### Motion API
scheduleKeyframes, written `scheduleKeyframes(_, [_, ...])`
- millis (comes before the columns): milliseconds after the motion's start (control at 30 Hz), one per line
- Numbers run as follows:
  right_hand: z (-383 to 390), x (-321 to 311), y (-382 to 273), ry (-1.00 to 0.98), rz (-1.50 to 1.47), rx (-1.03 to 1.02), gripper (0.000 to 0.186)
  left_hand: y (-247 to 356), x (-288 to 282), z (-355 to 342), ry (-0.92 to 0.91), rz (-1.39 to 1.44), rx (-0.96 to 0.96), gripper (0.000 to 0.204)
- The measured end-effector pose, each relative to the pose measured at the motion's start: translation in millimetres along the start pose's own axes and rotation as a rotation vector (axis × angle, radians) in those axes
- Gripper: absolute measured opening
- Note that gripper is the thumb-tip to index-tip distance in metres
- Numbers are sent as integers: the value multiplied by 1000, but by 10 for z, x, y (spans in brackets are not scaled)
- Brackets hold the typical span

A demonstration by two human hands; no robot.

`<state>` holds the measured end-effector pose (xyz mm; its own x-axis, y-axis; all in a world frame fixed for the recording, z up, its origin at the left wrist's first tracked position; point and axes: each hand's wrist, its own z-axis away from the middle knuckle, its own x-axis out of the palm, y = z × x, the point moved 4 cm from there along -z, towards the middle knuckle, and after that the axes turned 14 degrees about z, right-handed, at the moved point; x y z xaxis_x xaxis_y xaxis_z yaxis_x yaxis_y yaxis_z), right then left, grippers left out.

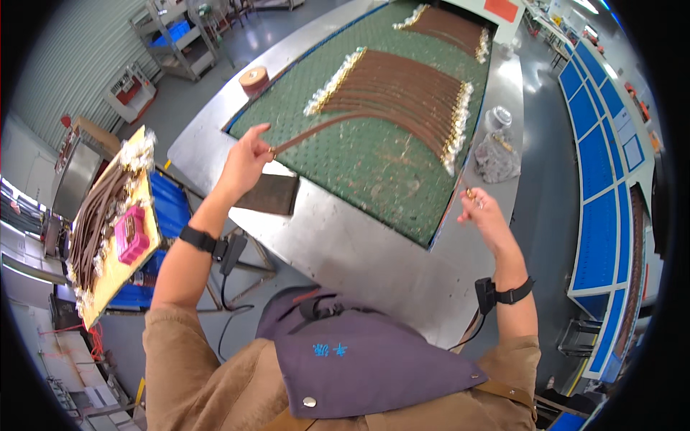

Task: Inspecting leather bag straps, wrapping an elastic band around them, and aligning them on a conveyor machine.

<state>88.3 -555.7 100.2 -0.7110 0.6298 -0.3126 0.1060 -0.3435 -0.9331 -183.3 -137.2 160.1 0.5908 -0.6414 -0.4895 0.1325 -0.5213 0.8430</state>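
My left hand (pixel 246 159) pinches one end of a long brown strap (pixel 345 120) and holds it above the near left part of the green conveyor belt (pixel 366 169). My right hand (pixel 483 212) grips the strap's other end with its metal buckle at the belt's right edge. The strap arcs across the belt between both hands. Behind it lies a row of several brown straps (pixel 402 90) with plastic-wrapped buckles at each end, and a second batch (pixel 449 29) lies farther up the belt.
A yellow board (pixel 140 215) stacked with more brown straps and a pink box (pixel 131 235) stands at my left. A tape roll (pixel 254 77) and a dark plate (pixel 269 194) sit on the steel table edge. A plastic bag (pixel 496 154) lies right of the belt. Blue shelving (pixel 604 187) runs along the right.
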Motion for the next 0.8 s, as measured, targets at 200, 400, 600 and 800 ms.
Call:
scheduleKeyframes(200, [-435,18,403,187,263,-38,20,-332,205,-210,54,-33,-47,59])
scheduleKeyframes(400, [-823,189,658,463,552,-124,19,-867,331,-826,-30,-169,-110,56])
scheduleKeyframes(600, [-1081,415,647,577,660,-72,17,-1214,580,-1540,-93,-234,-94,54])
scheduleKeyframes(800, [-1395,513,778,665,709,-38,18,-1539,787,-2031,-154,-244,-121,51])
